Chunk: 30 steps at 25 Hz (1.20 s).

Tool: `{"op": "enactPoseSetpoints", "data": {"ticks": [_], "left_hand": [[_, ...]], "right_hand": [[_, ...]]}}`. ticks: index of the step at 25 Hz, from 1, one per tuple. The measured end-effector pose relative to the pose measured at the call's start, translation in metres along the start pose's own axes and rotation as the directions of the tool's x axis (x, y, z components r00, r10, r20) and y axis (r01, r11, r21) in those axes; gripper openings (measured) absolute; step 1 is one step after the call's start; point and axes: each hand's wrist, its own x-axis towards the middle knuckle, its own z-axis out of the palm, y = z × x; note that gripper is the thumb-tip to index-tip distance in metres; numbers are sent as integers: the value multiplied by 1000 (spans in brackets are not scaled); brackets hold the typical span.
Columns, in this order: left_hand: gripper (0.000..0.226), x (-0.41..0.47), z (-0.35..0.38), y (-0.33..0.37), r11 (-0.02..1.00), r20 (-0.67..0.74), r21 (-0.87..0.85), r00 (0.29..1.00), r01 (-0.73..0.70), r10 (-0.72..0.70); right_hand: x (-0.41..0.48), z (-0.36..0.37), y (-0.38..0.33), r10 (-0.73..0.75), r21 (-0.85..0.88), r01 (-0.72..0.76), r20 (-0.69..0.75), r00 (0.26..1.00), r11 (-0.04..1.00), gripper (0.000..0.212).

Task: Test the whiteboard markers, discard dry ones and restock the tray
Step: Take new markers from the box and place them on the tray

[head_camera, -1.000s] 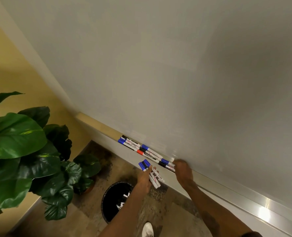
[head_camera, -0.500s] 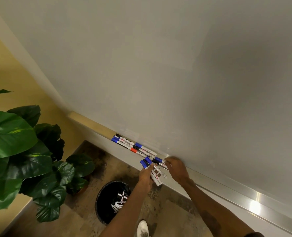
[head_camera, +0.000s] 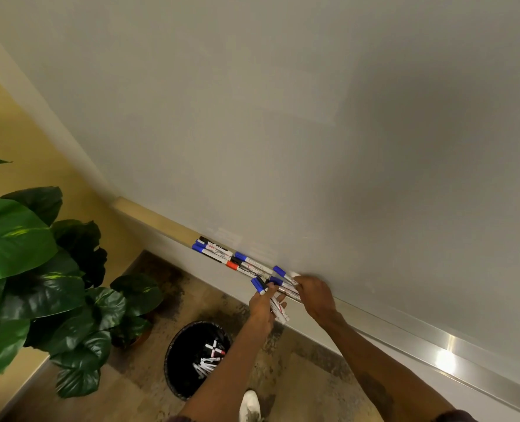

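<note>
A large whiteboard (head_camera: 283, 117) fills most of the view. Its marker tray (head_camera: 161, 222) runs along the bottom edge and carries several markers (head_camera: 222, 254) with blue, black and red caps in a row. My left hand (head_camera: 263, 306) is shut on a bundle of markers (head_camera: 278, 309), blue caps sticking up, just below the tray. My right hand (head_camera: 315, 295) rests on the tray to the right of the row, fingers closed on a blue-capped marker (head_camera: 283, 274) lying there.
A black waste bin (head_camera: 179, 360) on the floor below my left arm holds several discarded markers. A big-leafed potted plant (head_camera: 39, 269) stands at the left. My white shoe (head_camera: 249, 405) shows at the bottom. A yellow wall lies to the left.
The view has shifted slightly. My left hand with the bundle has risen closer to the tray and to my right hand, which stays at the right end of the marker row.
</note>
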Motion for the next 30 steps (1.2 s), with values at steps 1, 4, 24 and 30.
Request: {"op": "enactPoseSetpoints", "data": {"ticks": [1, 4, 24, 30], "left_hand": [[30, 0, -5, 1, 1000, 3, -1, 1000, 8, -8], [18, 3, -20, 6, 999, 13, 8, 999, 36, -36], [31, 15, -16, -8, 989, 93, 149, 996, 3, -17], [31, -10, 7, -24, 998, 222, 66, 975, -23, 8]], "right_hand": [[1, 3, 0, 3, -79, -2, 6, 1000, 997, 20], [3, 16, 0, 27, -144, -26, 11, 1000, 989, 21], [-17, 15, -8, -68, 501, -15, 147, 987, 865, 14], [-39, -23, -3, -119, 785, -261, 389, 913, 562, 16]]}}
